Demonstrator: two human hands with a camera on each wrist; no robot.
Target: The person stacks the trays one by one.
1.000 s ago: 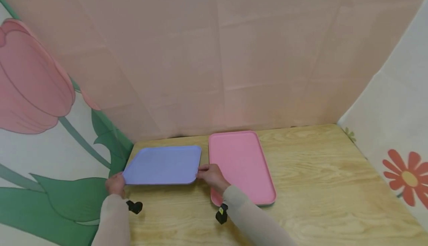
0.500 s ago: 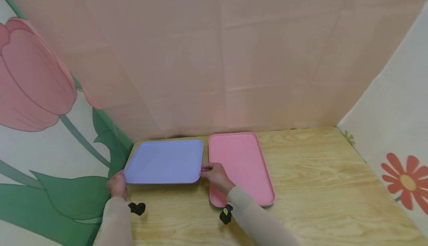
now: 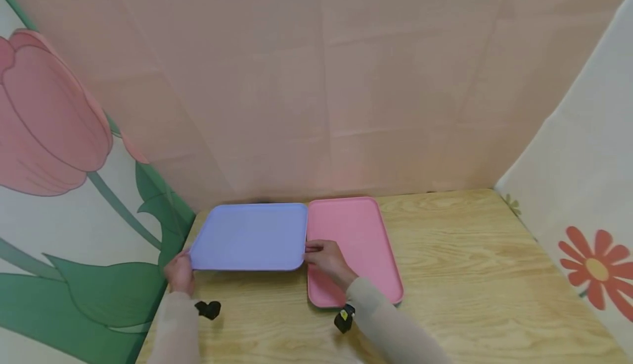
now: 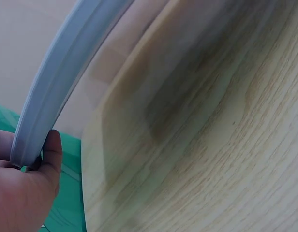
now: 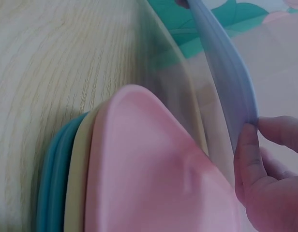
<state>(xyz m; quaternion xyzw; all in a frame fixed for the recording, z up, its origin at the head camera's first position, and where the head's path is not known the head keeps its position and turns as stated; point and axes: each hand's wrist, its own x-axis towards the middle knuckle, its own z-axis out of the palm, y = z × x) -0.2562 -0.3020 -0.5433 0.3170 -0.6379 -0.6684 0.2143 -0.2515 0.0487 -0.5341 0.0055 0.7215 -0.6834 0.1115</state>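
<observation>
A periwinkle-blue tray [image 3: 249,237] is held above the table between both hands, apart from the tabletop. My left hand [image 3: 179,271] pinches its near left corner; in the left wrist view the fingers of the left hand [image 4: 25,188] wrap the rim from both sides. At the right edge, near the front corner, my right hand [image 3: 328,259] grips the tray between thumb and fingers, above a pink tray [image 3: 353,232]. From the right wrist view, the pink tray [image 5: 154,179] tops a stack, with a cream tray [image 5: 76,169] and teal trays [image 5: 54,174] beneath.
The wood-grain table [image 3: 460,265] reaches back to a beige cloth wall [image 3: 395,105]. A tulip-print sheet [image 3: 74,232] borders it on the left, close to my left hand, and a flower-print sheet [image 3: 583,188] on the right.
Both hands have shifted right and slightly away from me with the blue tray, whose right edge now meets the pink tray's left edge in the head view. The pink tray stays put.
</observation>
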